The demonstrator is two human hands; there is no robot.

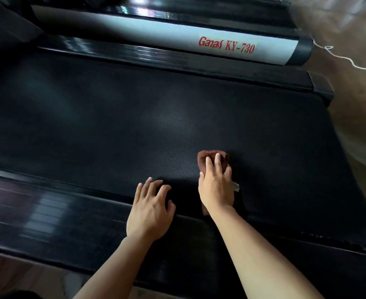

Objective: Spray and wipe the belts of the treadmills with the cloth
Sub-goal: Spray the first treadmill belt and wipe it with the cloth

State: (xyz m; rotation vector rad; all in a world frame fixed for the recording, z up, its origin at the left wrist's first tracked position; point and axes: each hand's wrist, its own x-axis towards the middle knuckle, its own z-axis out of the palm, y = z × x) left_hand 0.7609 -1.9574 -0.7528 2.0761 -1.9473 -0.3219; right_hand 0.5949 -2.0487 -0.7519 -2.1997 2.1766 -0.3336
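A wide black textured treadmill belt point(134, 117) fills the middle of the view. My right hand point(216, 186) lies flat on a brown cloth point(203, 158), pressing it onto the belt near the near side rail. The cloth's far end shows beyond my fingertips, and a white tag sticks out at the right of my hand. My left hand point(149, 210) rests on the belt's near edge, fingers spread and straight, holding nothing. No spray bottle is in view.
A glossy black side rail point(48, 214) runs along the near edge. On the far side lies another black rail and a grey frame tube point(156, 33) with red lettering. Brown floor point(354, 130) and a white cord point(350, 61) lie to the right.
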